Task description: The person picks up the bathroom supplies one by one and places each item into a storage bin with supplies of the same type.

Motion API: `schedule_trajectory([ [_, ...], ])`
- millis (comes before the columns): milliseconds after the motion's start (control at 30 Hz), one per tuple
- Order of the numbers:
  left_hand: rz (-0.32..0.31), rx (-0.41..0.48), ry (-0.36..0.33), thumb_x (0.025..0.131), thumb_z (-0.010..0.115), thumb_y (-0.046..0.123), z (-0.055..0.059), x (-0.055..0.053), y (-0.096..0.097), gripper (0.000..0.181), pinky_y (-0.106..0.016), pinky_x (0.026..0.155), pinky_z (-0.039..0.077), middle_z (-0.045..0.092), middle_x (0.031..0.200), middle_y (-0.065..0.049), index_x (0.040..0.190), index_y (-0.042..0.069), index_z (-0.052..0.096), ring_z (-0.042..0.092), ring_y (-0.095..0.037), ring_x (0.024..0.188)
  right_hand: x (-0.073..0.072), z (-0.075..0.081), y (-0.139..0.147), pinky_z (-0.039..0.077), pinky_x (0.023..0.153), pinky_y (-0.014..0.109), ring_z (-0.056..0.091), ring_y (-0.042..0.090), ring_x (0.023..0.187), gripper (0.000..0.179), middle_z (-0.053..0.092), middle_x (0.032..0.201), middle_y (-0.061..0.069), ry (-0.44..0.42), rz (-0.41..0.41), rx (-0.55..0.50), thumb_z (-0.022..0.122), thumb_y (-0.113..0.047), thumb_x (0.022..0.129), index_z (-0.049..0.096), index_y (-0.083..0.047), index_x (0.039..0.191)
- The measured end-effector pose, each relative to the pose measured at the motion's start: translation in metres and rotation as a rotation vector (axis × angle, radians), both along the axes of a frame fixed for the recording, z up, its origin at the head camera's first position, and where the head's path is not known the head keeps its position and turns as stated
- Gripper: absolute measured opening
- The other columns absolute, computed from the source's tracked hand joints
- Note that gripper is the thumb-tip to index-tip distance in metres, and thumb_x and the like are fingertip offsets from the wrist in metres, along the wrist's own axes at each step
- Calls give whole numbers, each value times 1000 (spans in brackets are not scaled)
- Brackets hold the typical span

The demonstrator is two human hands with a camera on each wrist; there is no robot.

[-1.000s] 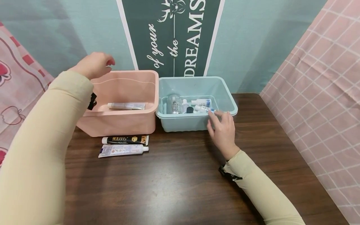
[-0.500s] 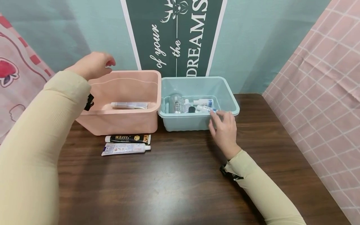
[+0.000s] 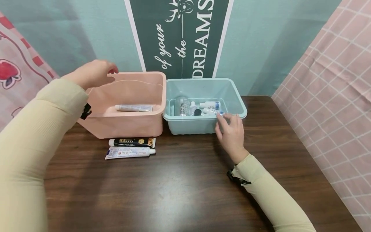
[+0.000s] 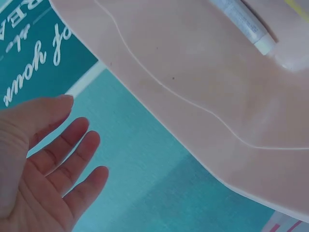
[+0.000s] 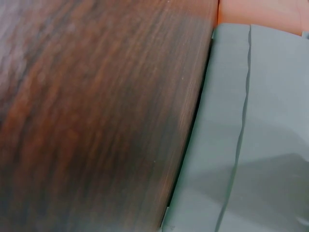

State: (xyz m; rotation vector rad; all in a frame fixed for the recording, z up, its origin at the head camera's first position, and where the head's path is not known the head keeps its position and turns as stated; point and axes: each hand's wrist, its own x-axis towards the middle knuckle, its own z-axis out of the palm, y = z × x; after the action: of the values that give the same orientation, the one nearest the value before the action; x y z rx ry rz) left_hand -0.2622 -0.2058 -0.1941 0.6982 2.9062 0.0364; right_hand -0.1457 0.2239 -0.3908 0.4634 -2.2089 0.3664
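My left hand (image 3: pixel 94 73) is raised over the back left of the pink bin (image 3: pixel 133 126), holding nothing. In the left wrist view its fingers (image 4: pixel 79 147) are spread and loosely bent beside the bin's rim. Inside that bin lies a white toothpaste tube (image 3: pixel 134 108). My right hand (image 3: pixel 232 135) touches the front rim of the light blue bin (image 3: pixel 191 125), fingertips over the edge; the right wrist view does not show the hand. In the blue bin are a clear bottle (image 3: pixel 182 107), a white tube (image 3: pixel 210 105) and other small bottles, partly hidden by its front wall.
In front of the pink bin, a black toothpaste tube (image 3: pixel 132 142) and a white toothpaste tube (image 3: pixel 129 152) lie side by side on the dark wooden table (image 3: pixel 174 187). Fabric hangs behind, with a pink checked cloth (image 3: pixel 333 96) at the right.
My left hand has lowered slightly over the pink bin, and the forearm has shifted left. The right hand stays at the blue bin's rim. The head view has shifted a little.
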Motion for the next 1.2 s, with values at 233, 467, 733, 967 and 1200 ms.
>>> schedule_trajectory([
  [233,16,-39,-36,91,57,11,-6,12,2,44,-58,91,38,48,119,-35,127,-10,44,47,-47,109,0,-1,-1,33,98,56,50,41,93,29,51,105,21,10,2,-1,57,-11,86,63,-2,113],
  [467,-5,-74,-37,92,57,20,-11,27,5,52,-59,92,37,46,127,-34,133,-8,42,47,-47,112,-1,0,-3,33,98,56,49,41,93,29,51,105,21,1,-2,8,57,-11,86,63,-2,114],
  [733,-147,-77,120,89,60,19,-16,47,10,44,-53,92,40,56,120,-28,124,-6,53,54,-41,108,-1,1,-4,33,97,56,50,41,92,29,51,105,22,31,4,-6,59,-10,85,63,-1,112],
  [967,-172,-19,145,87,63,18,-20,60,9,44,-52,88,44,58,116,-27,124,-4,53,59,-39,100,-1,1,-4,34,97,56,50,41,93,29,51,105,21,11,2,3,57,-10,86,63,-1,113],
  [1200,-142,6,150,87,64,17,-19,69,10,46,-52,85,45,57,115,-28,127,-3,50,60,-39,97,-1,2,-3,35,95,56,49,41,91,28,51,104,22,29,6,-6,58,-10,85,63,-1,111],
])
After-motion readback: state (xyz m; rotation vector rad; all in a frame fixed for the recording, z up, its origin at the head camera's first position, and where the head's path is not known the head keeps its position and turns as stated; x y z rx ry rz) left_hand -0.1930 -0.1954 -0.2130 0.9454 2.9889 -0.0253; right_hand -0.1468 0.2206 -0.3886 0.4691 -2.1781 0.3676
